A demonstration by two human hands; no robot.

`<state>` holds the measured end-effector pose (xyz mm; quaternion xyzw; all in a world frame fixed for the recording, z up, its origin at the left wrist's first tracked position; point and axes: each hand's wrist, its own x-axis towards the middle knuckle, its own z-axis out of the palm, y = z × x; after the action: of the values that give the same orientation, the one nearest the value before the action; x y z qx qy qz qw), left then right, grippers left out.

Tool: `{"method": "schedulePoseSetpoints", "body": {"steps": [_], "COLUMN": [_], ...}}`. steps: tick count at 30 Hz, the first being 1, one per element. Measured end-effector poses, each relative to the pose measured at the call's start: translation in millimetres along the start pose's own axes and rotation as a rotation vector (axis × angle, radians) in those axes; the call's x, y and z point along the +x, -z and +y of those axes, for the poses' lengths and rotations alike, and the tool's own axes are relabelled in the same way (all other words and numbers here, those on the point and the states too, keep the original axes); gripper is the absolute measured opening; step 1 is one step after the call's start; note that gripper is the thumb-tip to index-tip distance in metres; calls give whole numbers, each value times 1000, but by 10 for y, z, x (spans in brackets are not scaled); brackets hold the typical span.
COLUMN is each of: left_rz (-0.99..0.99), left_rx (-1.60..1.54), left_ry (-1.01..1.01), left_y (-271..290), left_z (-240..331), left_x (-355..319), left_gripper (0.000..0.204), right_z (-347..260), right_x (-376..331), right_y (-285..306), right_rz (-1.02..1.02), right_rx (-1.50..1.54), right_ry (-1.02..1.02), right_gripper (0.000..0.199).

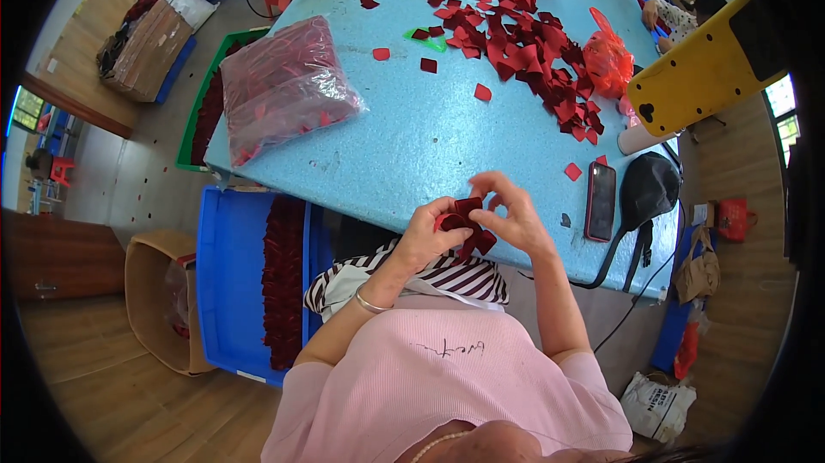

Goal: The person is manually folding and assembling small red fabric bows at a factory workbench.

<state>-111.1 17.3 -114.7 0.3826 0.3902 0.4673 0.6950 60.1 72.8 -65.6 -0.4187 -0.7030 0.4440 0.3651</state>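
At the table's near edge, a small cluster of dark red fabric petals sits between my two hands. My left hand is closed round the cluster from the left, its thumb lying across the petals. From the right, my right hand has its thumb on a petal, with the index finger curved up above it. Its other fingers are partly hidden. A few petals hang below my fingers, over my lap. Many loose red petals lie spread over the far middle of the blue table.
A clear bag of petals lies at the table's left. A phone, a black pouch and a yellow stand are on the right. Below left is a blue crate beside a cardboard box. Someone sits at far right.
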Motion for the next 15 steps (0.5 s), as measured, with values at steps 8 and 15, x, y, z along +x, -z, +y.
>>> {"method": "schedulePoseSetpoints", "body": {"steps": [8, 15], "left_rz": [7, 254], "left_rx": [-81, -315], "left_ry": [31, -22], "left_y": [40, 8], "left_z": [101, 13], "left_x": [58, 113], "left_gripper": [25, 28], "right_z": [58, 207], "right_x": [153, -63], "right_y": [-132, 48], "right_rz": [132, -12], "right_rx": [-100, 292], "right_ry": [-80, -220], "right_gripper": [10, 13]}}
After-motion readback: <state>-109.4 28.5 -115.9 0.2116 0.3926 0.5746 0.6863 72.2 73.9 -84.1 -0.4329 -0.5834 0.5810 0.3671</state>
